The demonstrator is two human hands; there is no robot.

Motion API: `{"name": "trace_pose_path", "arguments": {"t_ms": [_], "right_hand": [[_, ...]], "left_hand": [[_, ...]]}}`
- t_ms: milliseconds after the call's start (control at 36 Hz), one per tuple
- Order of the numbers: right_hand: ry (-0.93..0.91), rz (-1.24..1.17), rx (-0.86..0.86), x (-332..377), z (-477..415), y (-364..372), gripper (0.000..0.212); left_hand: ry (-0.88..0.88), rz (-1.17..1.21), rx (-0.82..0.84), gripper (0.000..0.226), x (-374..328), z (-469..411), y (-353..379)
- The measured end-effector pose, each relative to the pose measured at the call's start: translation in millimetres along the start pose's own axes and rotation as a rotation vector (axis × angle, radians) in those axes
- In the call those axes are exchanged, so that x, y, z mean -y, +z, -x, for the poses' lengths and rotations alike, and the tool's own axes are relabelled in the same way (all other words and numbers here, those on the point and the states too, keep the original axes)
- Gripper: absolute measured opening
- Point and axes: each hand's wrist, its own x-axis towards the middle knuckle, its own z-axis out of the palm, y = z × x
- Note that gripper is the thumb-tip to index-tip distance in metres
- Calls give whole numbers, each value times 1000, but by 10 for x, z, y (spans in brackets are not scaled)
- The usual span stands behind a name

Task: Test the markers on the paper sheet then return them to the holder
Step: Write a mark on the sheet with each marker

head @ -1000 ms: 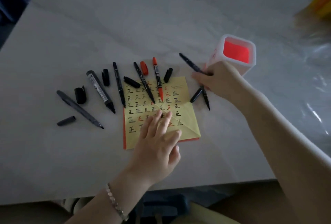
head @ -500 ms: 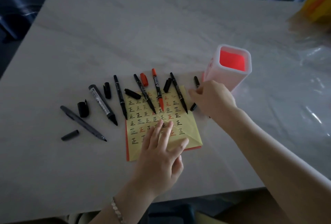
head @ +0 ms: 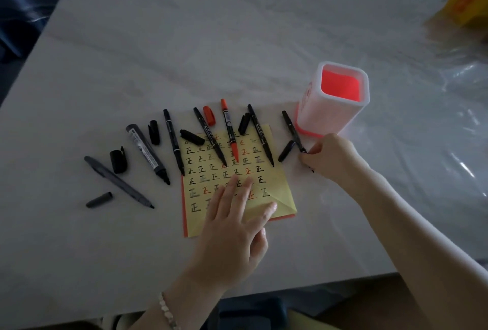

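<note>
Now the right hand (head: 330, 158) has its fingers curled and pinches the lower end of a thin black marker (head: 292, 130). The marker's other end points away from the hand, close to the holder (head: 327, 115). The holder stands upright on the desk (head: 184, 52), just beyond this hand. One black cap (head: 286, 150) lies just left of the hand, beside the pinched marker.

The left hand (head: 232, 226) lies flat w/ fingers spread and presses on the yellow paper sheet (head: 284, 197). The sheet is to the left of the right hand and is covered w/ black & red characters. Beyond the left hand's fingertips (head: 248, 180) several uncapped markers (head: 260, 135) lie in a row, incl. a red marker (head: 229, 129), w/ tips on the sheet. More black ones and loose caps (head: 154, 132) lie further left of this hand.
</note>
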Motion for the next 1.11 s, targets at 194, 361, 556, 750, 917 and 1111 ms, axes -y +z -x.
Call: {"name": "trace_pose_path", "arguments": {"t_ms": [194,361,556,750,917,1111], "right_hand": [[-171,-305,-233,-94,381,-101,6],[-372,-665,-284,-221,610,97,20],[-362,-923,-239,-97,686,359,15],[-124,-1000,-439,46,626,606,39],[-71,-920,-535,33,584,703,38],[-135,-828,-471,36,593,703,33]], "left_hand": [[2,3,-24,41,-10,-10,-12],[-23,21,-1,38,-26,6,-34],[-49,-13,62,40,-27,-8,-48],[-47,-10,94,41,-17,-21,-54],[-39,1,83,40,0,-17,-35],[-38,9,75,39,1,-20,-30]]}}
